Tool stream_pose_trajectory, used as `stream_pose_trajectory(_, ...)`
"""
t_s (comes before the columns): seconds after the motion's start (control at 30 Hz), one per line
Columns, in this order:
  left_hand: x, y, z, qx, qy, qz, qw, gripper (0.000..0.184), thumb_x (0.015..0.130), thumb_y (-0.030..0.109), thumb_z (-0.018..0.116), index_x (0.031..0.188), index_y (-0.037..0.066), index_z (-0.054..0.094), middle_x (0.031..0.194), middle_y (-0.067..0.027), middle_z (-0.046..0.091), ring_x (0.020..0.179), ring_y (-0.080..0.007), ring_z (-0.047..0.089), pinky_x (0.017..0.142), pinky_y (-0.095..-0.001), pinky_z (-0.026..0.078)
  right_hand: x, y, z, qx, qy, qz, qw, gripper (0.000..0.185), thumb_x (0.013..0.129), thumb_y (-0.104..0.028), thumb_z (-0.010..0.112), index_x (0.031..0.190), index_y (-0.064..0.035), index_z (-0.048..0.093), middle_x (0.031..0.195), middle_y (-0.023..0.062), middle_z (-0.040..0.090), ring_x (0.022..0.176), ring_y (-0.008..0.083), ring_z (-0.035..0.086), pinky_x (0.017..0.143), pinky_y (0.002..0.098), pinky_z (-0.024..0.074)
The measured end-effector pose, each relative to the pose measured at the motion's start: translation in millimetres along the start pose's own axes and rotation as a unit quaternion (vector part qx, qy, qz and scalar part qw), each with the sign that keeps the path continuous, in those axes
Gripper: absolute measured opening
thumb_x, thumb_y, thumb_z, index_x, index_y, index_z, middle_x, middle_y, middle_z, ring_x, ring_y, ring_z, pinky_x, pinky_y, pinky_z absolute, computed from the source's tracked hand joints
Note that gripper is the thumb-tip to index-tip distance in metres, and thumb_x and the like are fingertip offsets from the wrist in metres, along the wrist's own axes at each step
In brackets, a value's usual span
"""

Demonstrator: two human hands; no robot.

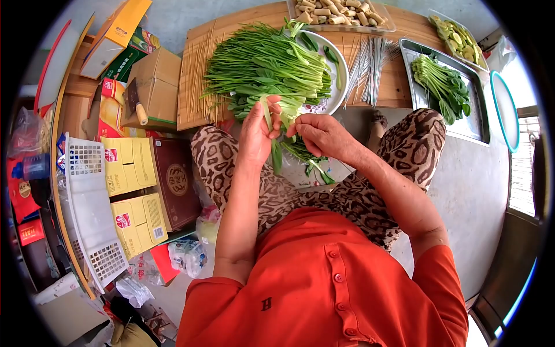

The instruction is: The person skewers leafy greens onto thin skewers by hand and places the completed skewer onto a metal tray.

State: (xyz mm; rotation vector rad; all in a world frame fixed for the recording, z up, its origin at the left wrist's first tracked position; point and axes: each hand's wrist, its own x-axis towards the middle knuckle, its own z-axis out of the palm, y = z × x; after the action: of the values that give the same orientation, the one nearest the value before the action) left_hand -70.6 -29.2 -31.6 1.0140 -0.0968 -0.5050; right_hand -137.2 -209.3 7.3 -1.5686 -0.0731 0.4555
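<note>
Near the table's front edge, my left hand (258, 132) holds a leafy green stalk (276, 157) between its fingers, the leaf hanging down below the palm. Close on its right, my right hand (325, 136) is closed, its fingertips pinched at the greens; exactly what it grips is too small to tell. Just beyond both hands lies a big pile of long green stalks (260, 69), partly on a white round plate (342, 69). Under the hands, over my lap, loose leaves (317, 168) lie in a pale container whose shape is partly hidden.
On the wooden table (396, 72) are thin wooden sticks (202, 75), metal skewers (370, 66) and a tub of brown rolled pieces (341, 13). A metal tray (477, 124) with bundled greens (442, 84) stands at the right. Cardboard boxes (153, 84) and a white basket (87, 202) are at the left.
</note>
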Motion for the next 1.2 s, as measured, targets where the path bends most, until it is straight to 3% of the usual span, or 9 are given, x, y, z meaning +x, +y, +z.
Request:
stream_pose_trajectory(0.5, -2, 2, -5, 0.032, -0.02, -0.004, 0.999, 0.044, 0.099, 0.041, 0.044, 0.118, 0.003, 0.056, 0.095, 0.0014, 0.056, 0.071, -0.0085, 0.048, 0.056, -0.0216, 0.033, -1, -2, 0, -0.011, -0.001, -0.002, 1.0, 0.027, 0.099, -0.02, 0.038, 0.101, -0.004, 0.06, 0.046, -0.0031, 0.042, 0.04, 0.0054, 0.035, 0.042, 0.0224, 0.0301)
stream_pose_trajectory(0.6, -4, 2, -3, 0.102, -0.037, -0.031, 0.994, 0.043, 0.099, 0.041, 0.046, 0.115, 0.003, 0.06, 0.092, 0.0016, 0.057, 0.071, -0.0081, 0.047, 0.058, -0.0221, 0.033, -2, -1, 0, -0.009, 0.011, -0.003, 1.0, 0.027, 0.1, -0.021, 0.039, 0.101, -0.0043, 0.06, 0.047, -0.0033, 0.041, 0.04, 0.0054, 0.035, 0.042, 0.0224, 0.0294)
stream_pose_trajectory(0.7, -2, -4, 2, 0.22, -0.06, -0.022, 0.973, 0.042, 0.098, 0.041, 0.048, 0.112, 0.004, 0.063, 0.094, 0.0005, 0.059, 0.08, -0.009, 0.052, 0.068, -0.0237, 0.039, 0, 1, -5, -0.008, 0.025, -0.004, 1.0, 0.026, 0.099, -0.019, 0.041, 0.096, -0.0036, 0.061, 0.047, -0.0017, 0.044, 0.042, 0.0068, 0.039, 0.044, 0.024, 0.0327)
stream_pose_trajectory(0.77, 2, -6, 7, 0.269, -0.077, 0.111, 0.954, 0.042, 0.097, 0.041, 0.049, 0.111, 0.004, 0.064, 0.098, -0.0014, 0.062, 0.091, -0.0105, 0.055, 0.083, -0.0267, 0.042, 0, 0, -8, -0.012, 0.031, -0.004, 0.999, 0.026, 0.098, -0.017, 0.042, 0.091, -0.0025, 0.062, 0.048, -0.0001, 0.046, 0.043, 0.0082, 0.043, 0.047, 0.0255, 0.0365)
stream_pose_trajectory(0.87, 2, 4, 8, 0.258, -0.097, 0.042, 0.96, 0.037, 0.099, 0.033, 0.049, 0.11, 0.001, 0.064, 0.102, -0.0031, 0.063, 0.099, -0.0112, 0.056, 0.086, -0.0238, 0.043, -1, -2, -11, -0.008, 0.033, 0.002, 0.999, 0.025, 0.098, -0.017, 0.043, 0.09, -0.003, 0.062, 0.048, 0.0002, 0.047, 0.043, 0.0082, 0.044, 0.047, 0.0255, 0.0362)
stream_pose_trajectory(0.97, 2, 12, 8, 0.308, -0.096, -0.003, 0.947, 0.042, 0.096, 0.039, 0.053, 0.112, 0.001, 0.063, 0.102, -0.0017, 0.062, 0.098, -0.0092, 0.054, 0.089, -0.0261, 0.042, -1, 1, -12, 0.011, 0.042, 0.019, 0.999, 0.024, 0.097, -0.018, 0.044, 0.09, -0.0035, 0.062, 0.049, -0.0001, 0.047, 0.045, 0.008, 0.044, 0.048, 0.0254, 0.0364)
stream_pose_trajectory(1.1, -1, 14, 13, 0.356, -0.105, -0.012, 0.928, 0.041, 0.095, 0.037, 0.056, 0.114, 0.001, 0.061, 0.091, 0.0017, 0.061, 0.084, -0.0054, 0.053, 0.076, -0.0211, 0.043, -2, 8, -15, -0.035, 0.046, 0.012, 0.998, 0.023, 0.097, -0.017, 0.046, 0.091, -0.0038, 0.063, 0.05, -0.0003, 0.048, 0.047, 0.0078, 0.045, 0.05, 0.0252, 0.0374)
stream_pose_trajectory(1.2, 1, 6, 15, 0.355, -0.096, -0.053, 0.928, 0.033, 0.096, 0.031, 0.057, 0.108, 0.002, 0.066, 0.073, 0.0055, 0.054, 0.066, -0.0025, 0.045, 0.059, -0.0194, 0.037, -5, 7, -18, -0.048, 0.051, 0.002, 0.998, 0.021, 0.097, -0.017, 0.047, 0.091, -0.0035, 0.063, 0.052, -0.0003, 0.049, 0.048, 0.0076, 0.045, 0.05, 0.0249, 0.0378)
